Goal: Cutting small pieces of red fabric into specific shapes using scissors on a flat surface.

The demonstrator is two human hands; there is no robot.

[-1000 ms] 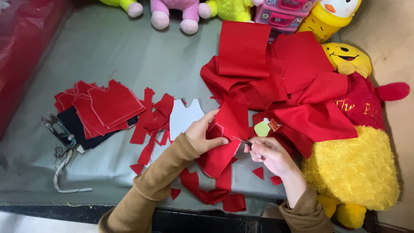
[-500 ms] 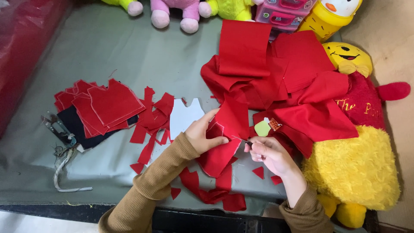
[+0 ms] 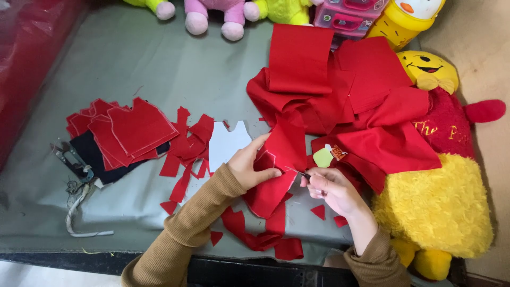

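Stack of cut pieces (image 3: 127, 133) left on table (image 3: 133, 64), fabric heap (image 3: 340, 90) right, plush bear (image 3: 441, 202) far right, toys (image 3: 228, 16) behind.

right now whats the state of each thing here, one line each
left hand: gripping the red fabric piece
right hand: closed on a small dark tool, tip at the fabric edge
red fabric piece: held up, partly cut along a chalk line
cut red pieces: stacked flat
white paper pattern: lying flat
red scraps: scattered loose
red cloth pile: folded, rumpled
yellow plush toy: lying on its back
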